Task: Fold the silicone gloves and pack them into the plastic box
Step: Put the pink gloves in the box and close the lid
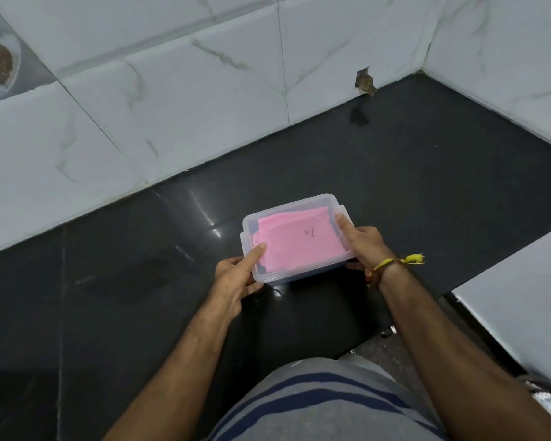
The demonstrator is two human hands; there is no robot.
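**Pink gloves packed, box held from both sides**

So the plastic box point(299, 238) is seen sitting on the dark glossy surface point(427, 173), roughly in the middle of the view and a bit out from the tiled wall point(172, 100). A clear lid is seated on top of it, and the pink gloves point(299, 240) are seen through that lid, lying folded flat inside and filling most of the box. A small dark scribble is visible over the pink near the middle; what it says can't be made out.

The box is held at both near corners. The left hand point(236, 278) is wrapped round the near-left corner, with the thumb laid on the lid and the fingers tucked against the side wall. The right hand point(363, 243) is closed on the right end the same way, thumb stretched along the lid's right edge, fingers curled underneath at the near side. So both grips are closed on the box, neither is spread wide.

A yellow thread band with a tassel point(398, 261) is worn on the right wrist. A grey shirt with dark blue stripes point(325, 405) is seen at the bottom of the frame. A chipped hole point(365, 81) is visible at the foot of the wall tiles, well behind the box.
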